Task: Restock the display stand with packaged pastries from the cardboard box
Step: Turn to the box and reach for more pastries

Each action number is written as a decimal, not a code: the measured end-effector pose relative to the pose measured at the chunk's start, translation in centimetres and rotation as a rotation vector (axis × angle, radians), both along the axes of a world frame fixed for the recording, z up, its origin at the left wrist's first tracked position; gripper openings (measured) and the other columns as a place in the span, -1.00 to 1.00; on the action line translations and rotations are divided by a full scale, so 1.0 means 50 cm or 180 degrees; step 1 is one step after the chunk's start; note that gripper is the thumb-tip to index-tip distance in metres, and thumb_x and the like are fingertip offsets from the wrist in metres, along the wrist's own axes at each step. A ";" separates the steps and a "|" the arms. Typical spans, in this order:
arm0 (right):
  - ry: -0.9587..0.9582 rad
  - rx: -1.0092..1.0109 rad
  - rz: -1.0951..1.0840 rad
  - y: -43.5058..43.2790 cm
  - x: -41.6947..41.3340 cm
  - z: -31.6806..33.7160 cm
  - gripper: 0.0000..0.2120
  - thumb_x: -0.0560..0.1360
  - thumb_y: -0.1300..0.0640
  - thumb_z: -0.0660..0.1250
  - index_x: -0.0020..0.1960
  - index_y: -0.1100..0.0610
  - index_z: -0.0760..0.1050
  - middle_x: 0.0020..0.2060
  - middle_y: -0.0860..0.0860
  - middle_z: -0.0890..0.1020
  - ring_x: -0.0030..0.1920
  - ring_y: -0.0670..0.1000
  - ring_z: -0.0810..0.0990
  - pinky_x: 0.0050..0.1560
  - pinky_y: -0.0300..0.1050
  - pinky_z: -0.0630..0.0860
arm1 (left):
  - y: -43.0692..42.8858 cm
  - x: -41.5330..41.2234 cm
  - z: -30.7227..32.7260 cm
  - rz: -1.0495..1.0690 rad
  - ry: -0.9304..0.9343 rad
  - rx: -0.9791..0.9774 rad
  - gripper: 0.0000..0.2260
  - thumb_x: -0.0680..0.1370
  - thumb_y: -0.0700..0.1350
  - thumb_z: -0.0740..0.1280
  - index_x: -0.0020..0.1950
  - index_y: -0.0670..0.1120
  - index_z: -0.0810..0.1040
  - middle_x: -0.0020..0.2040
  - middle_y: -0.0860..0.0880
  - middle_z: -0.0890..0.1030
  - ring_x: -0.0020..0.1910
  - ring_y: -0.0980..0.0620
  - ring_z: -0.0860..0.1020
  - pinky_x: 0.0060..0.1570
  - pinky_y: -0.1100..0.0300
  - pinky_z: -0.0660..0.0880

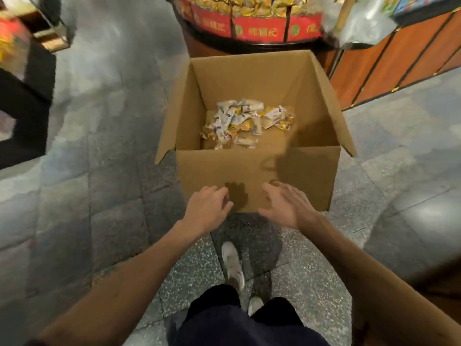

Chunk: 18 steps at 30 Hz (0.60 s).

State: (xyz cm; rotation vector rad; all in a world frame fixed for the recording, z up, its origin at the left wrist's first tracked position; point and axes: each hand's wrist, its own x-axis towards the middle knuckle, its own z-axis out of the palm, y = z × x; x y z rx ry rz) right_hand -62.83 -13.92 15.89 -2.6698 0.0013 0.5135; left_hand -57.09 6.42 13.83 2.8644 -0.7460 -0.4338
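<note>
From where I watch, the cardboard box [257, 136] stands open on the grey stone floor [99, 121], its flaps turned outward on the left and right. A small heap of packaged pastries [245, 124] lies on the bottom of the box, gathered toward the far wall and the far left corner, with the near part of the bottom bare. Just beyond the far wall of the box is the round display stand [257, 23], its red band printed with gold characters and its top piled with gold-wrapped packets. Both arms reach forward and down in front of the near wall of the box. The left hand [209, 208] is loosely curled, fingers bent inward, and holds nothing; it casts a shadow on the cardboard, and I cannot tell if the fingertips touch the wall. The right hand [287, 206] is spread open with the palm turned inward toward the left one, empty as well, close to the lower part of the near wall. Below the hands I see dark trousers [249, 320] and a light shoe [233, 265] on speckled flooring. An orange-panelled counter [399, 61] stands at the right.
</note>
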 end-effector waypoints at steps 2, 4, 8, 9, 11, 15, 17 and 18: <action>0.0043 -0.0044 -0.0037 -0.014 0.083 -0.018 -0.66 0.55 -0.11 0.34 0.18 0.09 0.42 0.07 -0.02 0.54 0.01 0.00 0.49 0.00 -0.08 0.45 | -0.021 0.079 -0.028 -0.0023 -0.0075 0.0023 -0.79 0.63 0.09 0.24 0.08 -0.02 0.51 0.04 -0.02 0.56 0.10 -0.06 0.49 0.04 0.05 0.44; 0.0045 -0.0052 -0.0135 -0.031 0.158 -0.042 -0.61 0.54 -0.09 0.36 0.24 0.14 0.44 0.14 0.04 0.56 0.08 0.05 0.54 0.11 0.00 0.53 | -0.044 0.163 -0.054 -0.0048 -0.0096 0.0001 -0.78 0.63 0.08 0.24 0.14 -0.02 0.51 0.11 -0.03 0.57 0.14 -0.06 0.49 0.09 0.04 0.45; 0.0273 -0.0243 -0.0249 -0.068 0.305 -0.079 -0.60 0.56 -0.05 0.34 0.31 0.12 0.42 0.20 0.05 0.52 0.19 0.06 0.50 0.19 -0.06 0.43 | -0.082 0.330 -0.100 0.0051 0.0148 -0.0170 -0.79 0.64 0.06 0.22 0.17 -0.02 0.52 0.12 -0.02 0.59 0.13 -0.04 0.52 0.15 0.00 0.49; 0.0324 -0.0329 -0.0234 -0.077 0.342 -0.089 -0.64 0.57 -0.05 0.33 0.29 0.10 0.43 0.19 0.04 0.53 0.20 0.05 0.51 0.17 -0.08 0.42 | -0.090 0.369 -0.114 0.0063 0.0160 -0.0145 -0.79 0.64 0.06 0.22 0.17 -0.02 0.52 0.13 -0.01 0.59 0.13 -0.03 0.52 0.15 0.00 0.49; 0.0404 -0.0387 -0.0317 -0.091 0.413 -0.112 -0.68 0.59 -0.04 0.31 0.28 0.08 0.45 0.20 0.04 0.54 0.23 0.07 0.51 0.19 -0.04 0.44 | -0.103 0.439 -0.141 0.0116 0.0235 -0.0051 -0.79 0.65 0.05 0.21 0.17 -0.02 0.52 0.12 -0.02 0.60 0.13 -0.03 0.53 0.12 0.03 0.50; 0.0781 -0.0314 -0.0463 -0.117 0.538 -0.181 -0.65 0.57 -0.08 0.34 0.28 0.05 0.47 0.20 0.05 0.59 0.17 0.09 0.55 0.18 0.03 0.49 | -0.114 0.555 -0.214 0.0470 0.0740 0.0190 -0.78 0.65 0.04 0.22 0.21 -0.02 0.53 0.13 -0.03 0.60 0.12 -0.05 0.55 0.09 0.01 0.53; 0.1031 -0.0214 -0.0491 -0.136 0.597 -0.234 -0.64 0.57 -0.09 0.32 0.29 0.05 0.47 0.19 0.05 0.60 0.16 0.10 0.56 0.17 0.04 0.52 | -0.113 0.609 -0.269 0.0500 0.0981 0.0330 -0.79 0.64 0.03 0.25 0.21 -0.01 0.54 0.14 -0.03 0.60 0.11 -0.05 0.56 0.03 0.02 0.54; 0.1149 -0.0139 -0.0534 -0.146 0.625 -0.267 -0.64 0.58 -0.10 0.31 0.29 0.06 0.47 0.18 0.06 0.60 0.15 0.10 0.57 0.17 0.05 0.53 | -0.112 0.632 -0.298 0.0512 0.1110 0.0428 -0.80 0.63 0.02 0.26 0.19 0.00 0.54 0.14 -0.04 0.60 0.10 -0.05 0.57 0.00 0.03 0.54</action>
